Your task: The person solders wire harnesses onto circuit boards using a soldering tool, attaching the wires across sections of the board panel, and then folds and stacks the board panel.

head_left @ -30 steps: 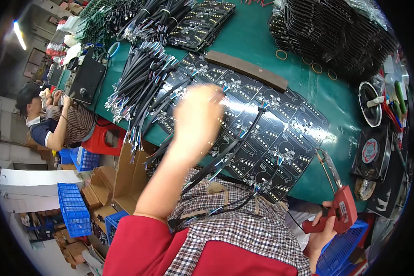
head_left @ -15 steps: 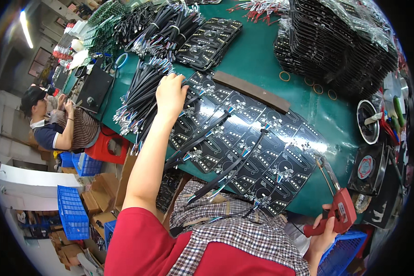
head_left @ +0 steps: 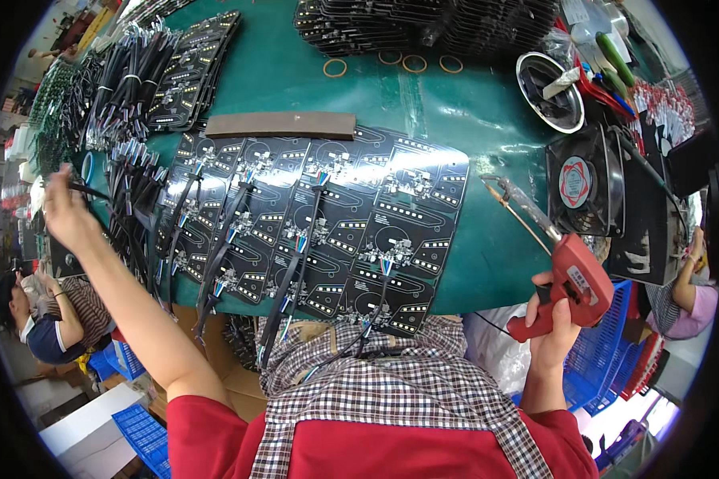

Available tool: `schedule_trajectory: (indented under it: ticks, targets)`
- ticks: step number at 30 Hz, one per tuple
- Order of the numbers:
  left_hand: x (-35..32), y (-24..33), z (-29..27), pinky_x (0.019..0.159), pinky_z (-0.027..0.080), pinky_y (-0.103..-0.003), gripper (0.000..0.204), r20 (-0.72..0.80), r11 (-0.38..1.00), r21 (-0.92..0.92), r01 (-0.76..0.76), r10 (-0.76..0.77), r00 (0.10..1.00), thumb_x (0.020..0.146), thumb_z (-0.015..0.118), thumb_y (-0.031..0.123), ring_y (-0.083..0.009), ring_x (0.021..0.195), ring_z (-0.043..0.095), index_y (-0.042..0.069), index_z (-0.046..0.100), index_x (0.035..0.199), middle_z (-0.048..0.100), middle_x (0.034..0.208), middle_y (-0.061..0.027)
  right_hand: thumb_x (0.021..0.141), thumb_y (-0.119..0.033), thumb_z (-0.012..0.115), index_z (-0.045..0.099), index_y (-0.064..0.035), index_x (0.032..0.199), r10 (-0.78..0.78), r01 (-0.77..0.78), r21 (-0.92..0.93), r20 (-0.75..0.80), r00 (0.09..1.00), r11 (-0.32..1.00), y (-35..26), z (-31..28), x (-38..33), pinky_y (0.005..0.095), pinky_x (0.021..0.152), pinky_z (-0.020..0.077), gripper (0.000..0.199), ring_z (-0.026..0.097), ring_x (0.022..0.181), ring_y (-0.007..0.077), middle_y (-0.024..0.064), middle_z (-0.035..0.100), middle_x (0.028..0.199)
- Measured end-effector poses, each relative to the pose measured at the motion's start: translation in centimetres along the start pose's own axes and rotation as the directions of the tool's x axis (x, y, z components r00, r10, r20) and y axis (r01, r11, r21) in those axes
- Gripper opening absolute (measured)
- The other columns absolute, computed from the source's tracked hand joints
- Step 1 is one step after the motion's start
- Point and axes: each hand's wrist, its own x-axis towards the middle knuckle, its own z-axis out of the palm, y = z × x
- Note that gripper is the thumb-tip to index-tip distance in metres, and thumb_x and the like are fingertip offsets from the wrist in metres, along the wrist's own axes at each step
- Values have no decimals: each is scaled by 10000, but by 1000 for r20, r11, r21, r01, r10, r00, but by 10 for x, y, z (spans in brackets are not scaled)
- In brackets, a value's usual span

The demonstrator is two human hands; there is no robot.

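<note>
My right hand (head_left: 555, 323) is wrapped round the grip of a red soldering gun (head_left: 581, 279), whose metal tip and thin feed tube point up and left over the bench. Out at the left, my left hand (head_left: 70, 214) is raised beside a bundle of black cables (head_left: 132, 188), its fingers closed on a black cable (head_left: 92, 191). In front of me lies a sheet of joined black circuit boards (head_left: 411, 211). Several black cables with coloured wire ends (head_left: 302, 239) lie across it, some hanging over the near edge onto my checked apron (head_left: 391, 391).
A brown bar (head_left: 280, 125) lies along the boards' far edge. Stacked boards (head_left: 439, 24) stand at the back, with rings (head_left: 335, 68) before them. On the right are a round dish (head_left: 550, 92) and a square black fan (head_left: 587, 185). People work at both sides.
My left hand has come away from the cable bundle to the left, with a black cable in it. The view has turned right; the soldering gun stays in my right hand.
</note>
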Motion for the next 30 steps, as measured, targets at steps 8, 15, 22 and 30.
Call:
schedule_trajectory:
  ticks: [8, 15, 22, 30]
  targets:
    - [6, 128, 72, 641, 434, -194, 140, 254, 925, 208, -318, 262, 931, 847, 622, 103, -80, 740, 574, -25, 635, 901, 652, 841, -69, 881, -305, 546, 342, 4, 1270, -2, 1, 16, 35, 999, 1000, -3, 3, 16, 198, 428, 376, 538, 472, 524, 106, 191, 547, 1013]
    - [-241, 199, 187, 695, 469, -354, 351, 934, 965, 147, -219, -63, 350, 710, 559, 11, -270, 795, 533, 11, 571, 1061, 501, 819, -111, 820, -327, 637, 391, 21, 1239, 115, -116, 11, 100, 988, 993, -6, 13, 39, 223, 434, 408, 598, 501, 525, 134, 206, 570, 994]
    - [-285, 196, 168, 590, 486, -323, 462, 944, 953, 76, -292, 26, 329, 701, 552, -8, -239, 773, 524, -12, 535, 1162, 440, 861, -92, 761, -376, 703, 460, 57, 1190, 283, -282, -27, 127, 951, 959, -9, 15, 41, 248, 469, 451, 657, 530, 523, 141, 206, 600, 996]
    - [-292, 198, 171, 568, 500, -300, 475, 929, 949, 99, -300, 19, 370, 695, 570, -13, -225, 714, 557, -29, 518, 1167, 426, 869, -96, 724, -407, 735, 479, 26, 1208, 465, -460, -73, 209, 860, 885, -12, 17, 38, 219, 506, 413, 697, 520, 591, 112, 150, 609, 1031]
